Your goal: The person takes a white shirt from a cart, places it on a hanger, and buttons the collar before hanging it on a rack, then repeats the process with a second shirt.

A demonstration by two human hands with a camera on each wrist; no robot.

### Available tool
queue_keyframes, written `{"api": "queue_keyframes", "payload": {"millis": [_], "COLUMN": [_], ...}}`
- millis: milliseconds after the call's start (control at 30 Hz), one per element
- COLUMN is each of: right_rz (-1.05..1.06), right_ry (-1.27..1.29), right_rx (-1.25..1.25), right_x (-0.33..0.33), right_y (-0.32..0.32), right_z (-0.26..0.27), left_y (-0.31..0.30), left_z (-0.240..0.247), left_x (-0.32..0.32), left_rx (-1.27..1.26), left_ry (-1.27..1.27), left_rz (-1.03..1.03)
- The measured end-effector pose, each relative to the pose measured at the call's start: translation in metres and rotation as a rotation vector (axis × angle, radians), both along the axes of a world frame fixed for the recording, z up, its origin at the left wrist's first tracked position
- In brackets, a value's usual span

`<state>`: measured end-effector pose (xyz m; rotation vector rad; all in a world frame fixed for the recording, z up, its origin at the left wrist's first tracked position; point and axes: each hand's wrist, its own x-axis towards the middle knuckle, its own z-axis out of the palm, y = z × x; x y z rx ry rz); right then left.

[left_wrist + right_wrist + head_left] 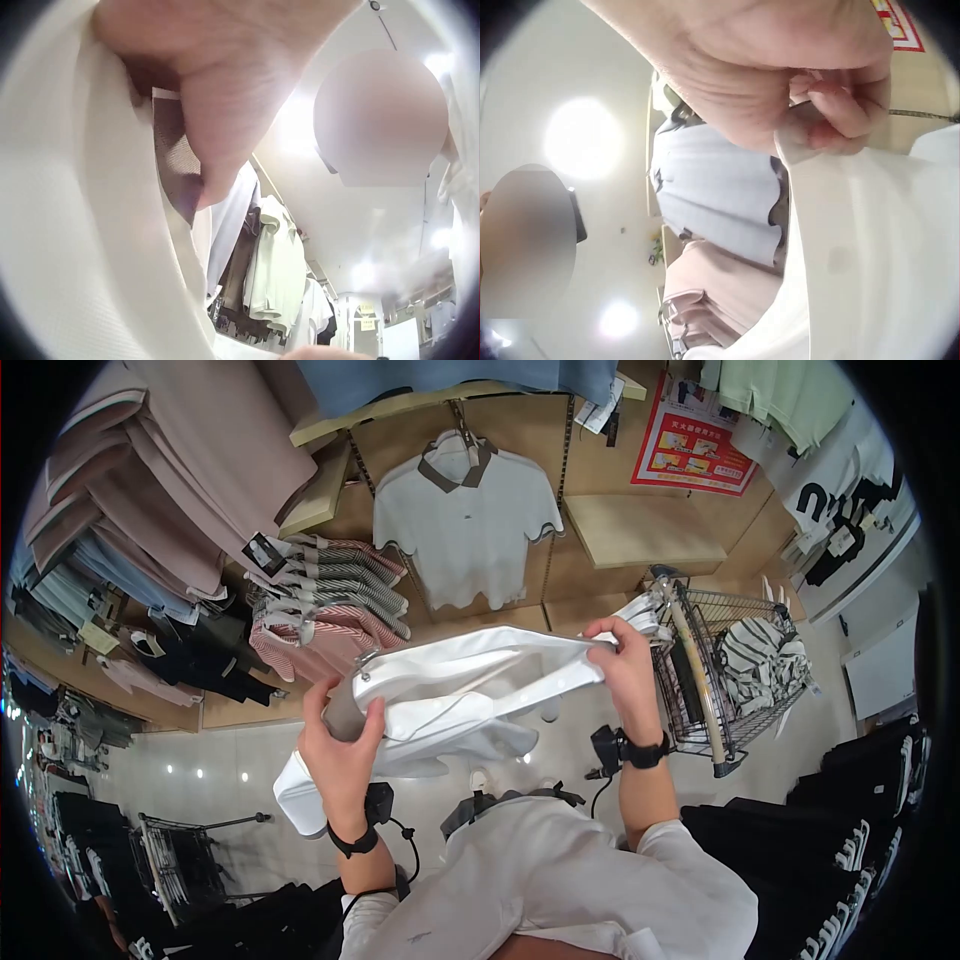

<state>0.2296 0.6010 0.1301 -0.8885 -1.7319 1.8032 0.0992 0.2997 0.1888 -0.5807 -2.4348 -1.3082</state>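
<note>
A white polo shirt [455, 700] with a brown-trimmed collar is stretched between both hands in front of the person's chest. The left hand [343, 745] grips the shirt's left end, fingers curled over the fabric; in the left wrist view the thumb [225, 97] presses on the white cloth [82, 247] beside the brown collar trim [176, 161]. The right hand [620, 660] pinches the right end of the shirt at about shoulder height. Seen from the right wrist, the fingertips [840, 112] clamp a fold of the white fabric [870, 255].
A wooden wall display carries a hung white polo [462, 520], folded striped shirts [335, 605] and pink stacks [150, 480]. A wire shopping cart [730, 670] with striped clothes stands at the right. Dark garment racks [830, 850] fill the lower right and lower left.
</note>
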Motion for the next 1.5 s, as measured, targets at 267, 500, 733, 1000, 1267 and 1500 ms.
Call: {"api": "queue_keyframes", "payload": {"millis": [267, 500, 733, 1000, 1267, 1500], "right_rz": [0.904, 0.317, 0.588, 0.488, 0.297, 0.261], "right_ry": [0.363, 0.15, 0.131, 0.108, 0.124, 0.13], "right_rx": [0.022, 1.033, 1.234, 1.169, 0.949, 0.687], "right_x": [0.017, 0.019, -0.023, -0.071, -0.103, -0.144], "right_y": [-0.07, -0.023, -0.061, -0.09, -0.057, 0.001], "right_z": [0.049, 0.045, 0.039, 0.023, 0.003, -0.016], "left_y": [0.01, -0.012, 0.0, -0.016, -0.015, 0.062], "left_z": [-0.004, -0.009, -0.01, -0.021, -0.045, -0.068], "left_x": [0.001, -0.011, -0.026, -0.075, -0.146, -0.164], "left_rx": [0.07, 0.239, 0.342, 0.117, -0.139, -0.097], "left_ry": [-0.035, -0.19, -0.102, 0.002, 0.262, 0.318], "left_rz": [-0.157, -0.237, -0.366, -0.411, -0.326, -0.119]}}
